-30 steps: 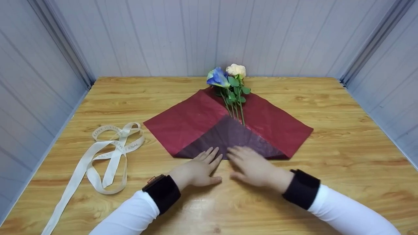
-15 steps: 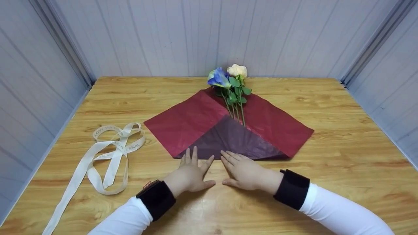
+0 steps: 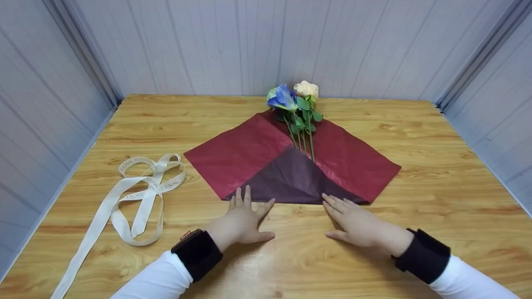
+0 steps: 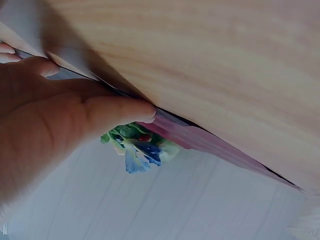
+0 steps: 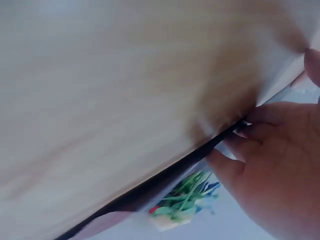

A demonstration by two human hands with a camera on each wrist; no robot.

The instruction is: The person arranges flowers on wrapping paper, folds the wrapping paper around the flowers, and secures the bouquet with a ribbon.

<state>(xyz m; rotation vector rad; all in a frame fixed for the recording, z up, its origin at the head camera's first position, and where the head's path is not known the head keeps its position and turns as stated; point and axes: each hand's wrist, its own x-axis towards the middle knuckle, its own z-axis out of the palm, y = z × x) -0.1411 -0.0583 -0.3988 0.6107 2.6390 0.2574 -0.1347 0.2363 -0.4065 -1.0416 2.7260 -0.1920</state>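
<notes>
We look down on a wood-grain table (image 3: 449, 195), where a sheet of deep red wrapping paper (image 3: 241, 151) lies in the middle, its near corner folded over as a dark purple, triangular flap (image 3: 286, 176). At the near fold, the left hand (image 3: 241, 224) touches the flap's left part, its straight fingers spread wide. Farther right along the same fold, the right hand (image 3: 357, 224) rests straight fingers, set close together, on the flap, its thumb standing apart. On the paper we find a blue flower (image 3: 282, 98) beside a cream flower (image 3: 306, 89), both heads beyond the far edge; their green stems (image 3: 311, 143) run towards us and go out of sight at the flap. Just left of the paper, a white ribbon (image 3: 99, 211) printed with small lettering lies in loose loops, one long tail trailing to the near left
</notes>
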